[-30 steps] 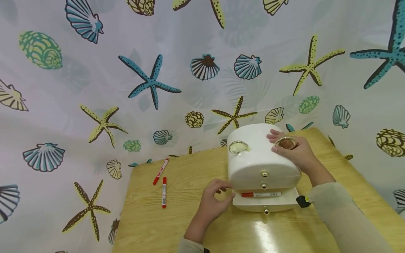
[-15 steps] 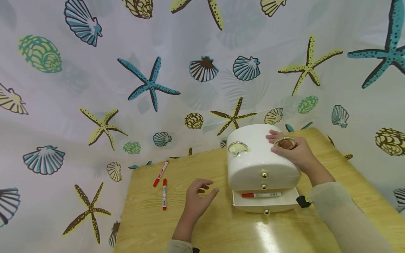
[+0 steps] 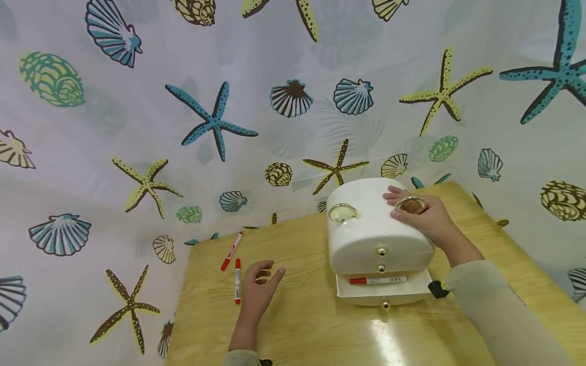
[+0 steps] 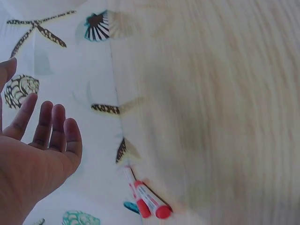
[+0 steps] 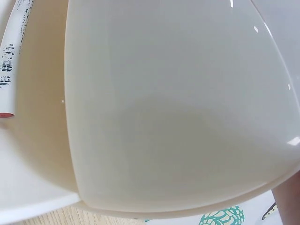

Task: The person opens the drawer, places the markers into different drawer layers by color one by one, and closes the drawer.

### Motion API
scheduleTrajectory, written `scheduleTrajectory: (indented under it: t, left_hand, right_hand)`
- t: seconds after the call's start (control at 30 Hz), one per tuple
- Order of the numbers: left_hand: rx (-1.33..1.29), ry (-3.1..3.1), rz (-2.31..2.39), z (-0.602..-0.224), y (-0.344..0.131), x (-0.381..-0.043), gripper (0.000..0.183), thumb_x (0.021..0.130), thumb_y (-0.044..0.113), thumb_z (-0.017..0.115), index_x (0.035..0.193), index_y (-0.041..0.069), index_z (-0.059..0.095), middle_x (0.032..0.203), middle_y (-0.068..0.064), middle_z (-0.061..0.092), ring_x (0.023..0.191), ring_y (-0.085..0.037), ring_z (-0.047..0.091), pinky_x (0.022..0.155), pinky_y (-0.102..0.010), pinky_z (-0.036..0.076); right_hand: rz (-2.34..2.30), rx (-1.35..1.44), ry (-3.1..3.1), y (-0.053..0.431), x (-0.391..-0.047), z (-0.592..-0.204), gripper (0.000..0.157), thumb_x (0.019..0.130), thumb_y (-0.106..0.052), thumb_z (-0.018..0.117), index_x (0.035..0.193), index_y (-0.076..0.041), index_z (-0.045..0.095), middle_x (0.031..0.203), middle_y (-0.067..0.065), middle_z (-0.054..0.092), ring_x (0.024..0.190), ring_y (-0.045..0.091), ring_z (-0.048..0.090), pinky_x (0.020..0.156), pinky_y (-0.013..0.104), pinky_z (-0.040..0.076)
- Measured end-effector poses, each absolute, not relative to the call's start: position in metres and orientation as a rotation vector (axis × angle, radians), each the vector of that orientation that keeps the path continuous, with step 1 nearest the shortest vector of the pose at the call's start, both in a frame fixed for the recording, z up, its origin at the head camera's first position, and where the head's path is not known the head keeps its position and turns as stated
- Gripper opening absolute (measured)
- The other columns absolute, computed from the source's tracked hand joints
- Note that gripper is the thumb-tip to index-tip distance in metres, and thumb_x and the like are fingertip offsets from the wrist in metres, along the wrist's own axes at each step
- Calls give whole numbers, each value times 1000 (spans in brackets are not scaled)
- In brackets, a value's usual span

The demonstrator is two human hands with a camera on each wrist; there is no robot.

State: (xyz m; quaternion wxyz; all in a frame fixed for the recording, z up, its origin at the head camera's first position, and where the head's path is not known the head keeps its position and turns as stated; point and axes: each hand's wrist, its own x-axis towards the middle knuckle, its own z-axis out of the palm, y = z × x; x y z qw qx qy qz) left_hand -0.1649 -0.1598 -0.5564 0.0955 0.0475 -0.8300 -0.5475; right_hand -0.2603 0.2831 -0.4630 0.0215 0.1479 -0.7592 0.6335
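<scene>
My right hand [image 3: 432, 216] rests on the right side of a white rounded drawer box [image 3: 366, 208], its thumb and fingers spread about a gold-rimmed recess [image 3: 410, 205]. The box's lowest drawer [image 3: 357, 291] is pulled out, with a red-capped white marker [image 3: 377, 280] lying in it. In the right wrist view the glossy box wall [image 5: 178, 108] fills most of the picture, the marker's end [image 5: 8, 89] at the left. My left hand [image 3: 257, 290] is empty, fingers loosely bent, beside a red-capped marker [image 3: 237, 281]. Another marker [image 3: 232, 250] lies farther back.
A wooden table [image 3: 293, 325] stands against a white curtain [image 3: 256, 66] printed with starfish and shells. A second gold-rimmed recess [image 3: 343, 214] is on the box's left side. Gold knobs [image 3: 381, 251] line its front.
My left hand has moved left, away from the open drawer to the markers on the table. The right hand stays on the box, and the drawer keeps its place.
</scene>
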Motion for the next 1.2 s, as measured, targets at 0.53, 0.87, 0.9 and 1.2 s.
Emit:
scheduleTrajectory:
  t: [0.53, 0.87, 0.9, 1.2]
  left_hand:
    - [465, -2453, -1494, -575, -217, -161, 63, 79, 51, 78, 129, 20, 56, 121, -10, 58, 110, -33, 55, 90, -42, 47]
    - [610, -2469, -1385, -582, -228, -163, 65, 83, 42, 77, 135, 9, 55, 118, -18, 59, 106, -32, 55, 83, -36, 46]
    - [623, -2467, -1383, -583, -228, -163, 64, 84, 41, 77, 135, 9, 55, 117, -18, 59, 105, -32, 54, 82, -36, 45]
    - [672, -2470, -1318, -599, -235, -163, 53, 86, 25, 76, 131, 4, 57, 113, -20, 63, 99, -30, 59, 77, -32, 48]
  right_hand:
    - [1968, 480, -2341, 281, -261, -462, 38, 86, -20, 76, 121, -4, 69, 134, 2, 64, 140, 5, 42, 104, 4, 32]
    - [1980, 490, -2324, 281, -261, -463, 38, 86, -18, 76, 120, -3, 69, 133, 2, 64, 139, 5, 42, 106, 7, 32]
    - [1978, 496, -2320, 281, -261, -463, 37, 86, -18, 76, 120, -3, 69, 133, 3, 64, 139, 6, 42, 105, 6, 33]
    - [1960, 426, -2389, 282, -259, -462, 42, 85, -24, 77, 123, -8, 69, 137, -3, 62, 139, 2, 41, 122, 42, 22]
